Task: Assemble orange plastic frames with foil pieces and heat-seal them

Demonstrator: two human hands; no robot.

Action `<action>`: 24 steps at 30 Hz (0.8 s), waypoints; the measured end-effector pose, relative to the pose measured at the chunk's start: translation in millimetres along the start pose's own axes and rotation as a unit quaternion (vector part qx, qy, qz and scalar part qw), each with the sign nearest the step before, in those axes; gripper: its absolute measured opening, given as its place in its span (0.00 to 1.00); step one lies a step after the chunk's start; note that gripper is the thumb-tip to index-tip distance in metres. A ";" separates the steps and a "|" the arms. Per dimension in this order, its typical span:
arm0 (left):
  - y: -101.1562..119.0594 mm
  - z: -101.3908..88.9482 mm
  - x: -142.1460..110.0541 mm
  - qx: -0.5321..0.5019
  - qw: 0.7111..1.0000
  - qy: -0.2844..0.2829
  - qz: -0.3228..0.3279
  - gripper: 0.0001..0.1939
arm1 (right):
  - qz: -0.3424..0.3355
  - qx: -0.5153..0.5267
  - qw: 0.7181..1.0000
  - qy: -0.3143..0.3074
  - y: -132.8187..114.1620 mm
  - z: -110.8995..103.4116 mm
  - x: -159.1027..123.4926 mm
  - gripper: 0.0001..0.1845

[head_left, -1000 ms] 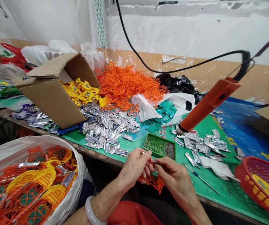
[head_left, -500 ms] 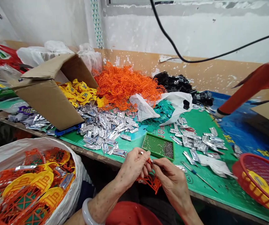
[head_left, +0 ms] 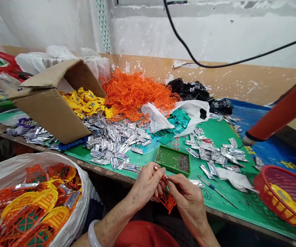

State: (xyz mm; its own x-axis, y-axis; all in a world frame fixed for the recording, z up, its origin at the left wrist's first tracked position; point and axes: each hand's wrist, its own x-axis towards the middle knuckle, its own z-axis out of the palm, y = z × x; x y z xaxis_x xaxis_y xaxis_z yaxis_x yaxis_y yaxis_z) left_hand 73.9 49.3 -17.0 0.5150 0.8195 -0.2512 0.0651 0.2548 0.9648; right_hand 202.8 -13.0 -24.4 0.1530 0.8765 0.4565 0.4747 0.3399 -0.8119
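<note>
Both hands are together just in front of the table edge, closed on one orange plastic lattice part (head_left: 166, 202). My left hand (head_left: 148, 185) grips its upper end between thumb and fingers. My right hand (head_left: 188, 195) pinches the same end from the other side; whether a small piece sits between its fingertips is hidden. The lattice hangs below the fingers. Right behind the hands is a green tray (head_left: 159, 160) with a perforated bottom and small metal screws (head_left: 183, 162) heaped at its right side.
Silver pieces (head_left: 112, 144) lie piled left, more (head_left: 215, 152) right. Behind are a cardboard box (head_left: 50, 113), orange lattice parts (head_left: 140, 91) and black parts (head_left: 189, 90). A screwdriver (head_left: 218, 192) and red basket (head_left: 262, 199) lie right. An orange-red cylindrical tool (head_left: 282, 109) overhangs; a white sack (head_left: 84, 192) stands left.
The orange-red cylindrical tool at the right has swung lower and nearer. My hands keep nearly the same hold on the lattice part. The whole view has shifted slightly.
</note>
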 end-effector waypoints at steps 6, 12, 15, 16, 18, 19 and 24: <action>2.9 1.9 -4.5 0.015 1.000 -0.010 0.006 0.21 | 0.004 -0.002 1.000 0.021 -0.1 1.5 -1.2 0.08; 9.0 -0.5 -7.2 0.036 0.999 -0.017 0.009 0.20 | 0.023 0.006 0.999 0.029 1.5 1.7 -3.4 0.08; 10.2 -1.6 -6.3 0.023 0.999 -0.027 0.006 0.19 | 0.024 0.006 0.999 0.034 2.9 1.8 -5.1 0.08; 10.6 -1.5 -6.2 0.018 0.999 -0.029 0.006 0.18 | 0.025 0.006 0.999 0.034 3.1 1.9 -5.5 0.08; 11.7 -0.8 -6.5 0.008 1.000 -0.026 0.007 0.16 | 0.024 0.004 0.999 0.033 3.0 2.1 -5.9 0.07; 12.1 -0.2 -6.8 0.004 1.000 -0.022 0.005 0.15 | 0.023 0.004 0.999 0.034 2.8 2.2 -5.9 0.07; 11.5 1.4 -7.8 -0.016 1.000 -0.006 -0.006 0.13 | 0.019 0.008 0.999 0.036 2.5 4.3 -5.9 0.08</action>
State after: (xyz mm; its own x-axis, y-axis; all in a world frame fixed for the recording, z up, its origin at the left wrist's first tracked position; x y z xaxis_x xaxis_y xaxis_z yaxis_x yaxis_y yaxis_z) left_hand 71.9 45.1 -3.8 0.5247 0.8100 -0.2618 0.0443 0.2812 0.9586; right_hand 199.4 -15.9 -30.7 0.2327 0.8619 0.4506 0.4542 0.3134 -0.8340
